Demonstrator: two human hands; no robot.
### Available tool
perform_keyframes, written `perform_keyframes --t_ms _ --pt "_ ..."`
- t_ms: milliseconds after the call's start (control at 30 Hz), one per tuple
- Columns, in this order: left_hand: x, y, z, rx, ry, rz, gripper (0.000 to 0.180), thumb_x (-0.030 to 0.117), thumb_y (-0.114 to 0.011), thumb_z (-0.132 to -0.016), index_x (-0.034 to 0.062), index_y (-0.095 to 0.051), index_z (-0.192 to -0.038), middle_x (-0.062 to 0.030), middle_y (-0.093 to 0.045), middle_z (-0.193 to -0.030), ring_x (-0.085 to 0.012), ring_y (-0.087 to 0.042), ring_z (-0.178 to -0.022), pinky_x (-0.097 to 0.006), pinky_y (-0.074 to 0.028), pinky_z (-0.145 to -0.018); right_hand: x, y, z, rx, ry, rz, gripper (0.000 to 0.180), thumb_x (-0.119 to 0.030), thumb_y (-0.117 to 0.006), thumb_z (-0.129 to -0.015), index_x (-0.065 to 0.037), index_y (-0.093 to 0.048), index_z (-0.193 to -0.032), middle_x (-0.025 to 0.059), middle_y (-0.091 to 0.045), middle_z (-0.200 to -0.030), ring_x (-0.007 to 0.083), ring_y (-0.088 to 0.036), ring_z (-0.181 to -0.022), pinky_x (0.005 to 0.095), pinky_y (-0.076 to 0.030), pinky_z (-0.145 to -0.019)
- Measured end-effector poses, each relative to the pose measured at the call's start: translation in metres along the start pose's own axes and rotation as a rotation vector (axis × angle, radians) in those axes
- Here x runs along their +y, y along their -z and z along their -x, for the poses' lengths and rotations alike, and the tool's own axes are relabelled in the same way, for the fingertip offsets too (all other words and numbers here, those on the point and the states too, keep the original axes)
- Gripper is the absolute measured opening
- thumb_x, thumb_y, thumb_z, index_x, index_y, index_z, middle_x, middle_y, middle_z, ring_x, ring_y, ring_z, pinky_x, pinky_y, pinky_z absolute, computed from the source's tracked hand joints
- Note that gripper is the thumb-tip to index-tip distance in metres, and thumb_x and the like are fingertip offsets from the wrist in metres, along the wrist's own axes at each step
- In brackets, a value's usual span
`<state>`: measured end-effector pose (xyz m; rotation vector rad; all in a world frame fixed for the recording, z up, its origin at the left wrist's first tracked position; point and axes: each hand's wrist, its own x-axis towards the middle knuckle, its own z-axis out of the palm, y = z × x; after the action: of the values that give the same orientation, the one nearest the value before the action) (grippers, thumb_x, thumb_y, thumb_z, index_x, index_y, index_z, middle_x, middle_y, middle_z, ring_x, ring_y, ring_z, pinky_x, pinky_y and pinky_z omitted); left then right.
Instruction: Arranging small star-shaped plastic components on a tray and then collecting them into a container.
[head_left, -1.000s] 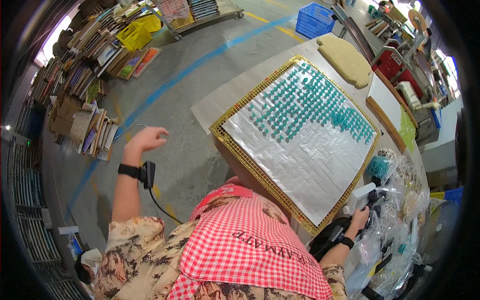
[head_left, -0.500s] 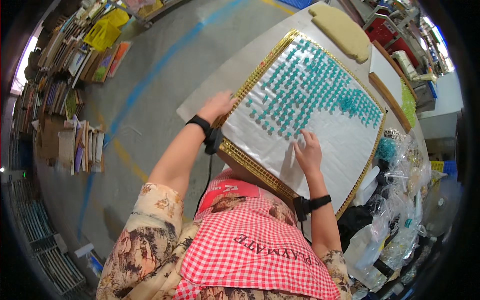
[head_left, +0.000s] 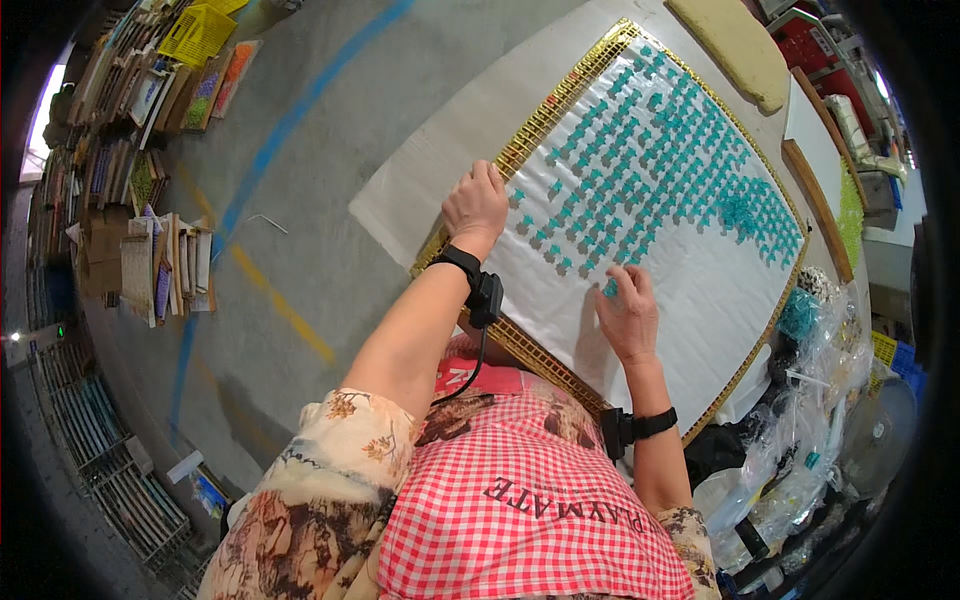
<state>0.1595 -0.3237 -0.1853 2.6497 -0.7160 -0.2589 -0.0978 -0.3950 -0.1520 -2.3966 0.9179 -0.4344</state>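
A: From the head view, the left hand [head_left: 476,203] lies flat with loose fingers on the left edge of the white panel [head_left: 660,300], just where the gold lattice frame [head_left: 545,120] borders it. It grips nothing; it only presses down.

B: And the right hand [head_left: 628,312]?

A: Its fingers are drawn together at the lowest row of the teal pieces [head_left: 665,175], the tips touching the sheet beside one small teal piece [head_left: 610,289]. Whether it actually pinches that piece I cannot tell; the fingers cover the contact.

B: Where does the panel sit?

A: Tilted across the pale tabletop [head_left: 500,100], straight ahead of the person, with teal rows filling the far half and bare white in the near half.

B: So how would you do this step well?

A: I would judge that the flat hand should hold the frame down so the sheet does not creep while the other works. The piece should go in line with the row above, matching its spacing, and be pressed straight down rather than slid, since a sideways push could nudge its neighbours.

B: Anything else close by?

A: Clear plastic bags [head_left: 810,440] are heaped at the right, one with teal stock [head_left: 798,312] inside, within reach of the working hand. Stacked frames [head_left: 160,260] lie on the floor at the left.
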Motion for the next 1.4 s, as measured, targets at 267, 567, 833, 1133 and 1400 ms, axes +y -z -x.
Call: perform_keyframes --t_ms 267,567,833,1133,1400 --pt "0.001 -0.001 0.000 0.023 -0.011 -0.040 0.025 0.030 -0.041 -0.097 0.0095 -0.054 -0.093 -0.0145 -0.065 -0.088 -0.0361 -0.064 -0.080 -0.048 -0.051 -0.068 -0.017 -0.027 -0.027 0.072 0.023 0.184 0.039 -0.010 -0.072 -0.072 -0.005 -0.057 -0.108 0.0109 -0.057 -0.103 0.0291 -0.060 -0.091 0.0374 -0.052 -0.069" --pt "0.000 -0.004 0.002 0.050 -0.024 -0.046 0.024 0.029 -0.041 -0.097 0.0094 -0.054 -0.093 -0.0151 -0.065 -0.085 -0.0358 -0.064 -0.079 -0.048 -0.051 -0.066 -0.009 -0.025 -0.023 0.095 0.183 0.153 0.025 -0.006 -0.066 -0.072 -0.006 -0.058 -0.096 0.0082 -0.058 -0.093 0.0283 -0.058 -0.085 0.0376 -0.051 -0.066" --pt "-0.001 -0.004 -0.001 0.087 -0.037 -0.041 0.024 0.029 -0.041 -0.097 0.0096 -0.055 -0.094 -0.0153 -0.065 -0.085 -0.0356 -0.064 -0.079 -0.048 -0.051 -0.065 0.000 0.022 0.002 -0.077 -0.054 0.224 0.025 -0.010 -0.067 -0.076 -0.006 -0.059 -0.099 0.0082 -0.057 -0.093 0.0283 -0.059 -0.082 0.0380 -0.050 -0.066" --pt "0.002 0.000 -0.001 -0.018 0.017 -0.012 0.031 0.033 -0.036 -0.099 0.0091 -0.055 -0.103 -0.0171 -0.066 -0.094 -0.0409 -0.063 -0.085 -0.052 -0.049 -0.072 0.030 0.011 -0.030 0.022 -0.128 0.113 0.039 -0.009 -0.067 -0.076 -0.005 -0.057 -0.113 0.0131 -0.057 -0.105 0.0325 -0.059 -0.095 0.0389 -0.051 -0.074" --pt "-0.001 -0.005 0.000 0.079 -0.045 -0.026 0.023 0.029 -0.042 -0.096 0.0096 -0.054 -0.093 -0.0152 -0.065 -0.085 -0.0363 -0.064 -0.078 -0.048 -0.051 -0.064 0.017 -0.001 -0.035 0.180 -0.014 0.102 0.040 -0.004 -0.066 -0.073 -0.005 -0.057 -0.111 0.0129 -0.057 -0.102 0.0324 -0.059 -0.093 0.0390 -0.050 -0.075"
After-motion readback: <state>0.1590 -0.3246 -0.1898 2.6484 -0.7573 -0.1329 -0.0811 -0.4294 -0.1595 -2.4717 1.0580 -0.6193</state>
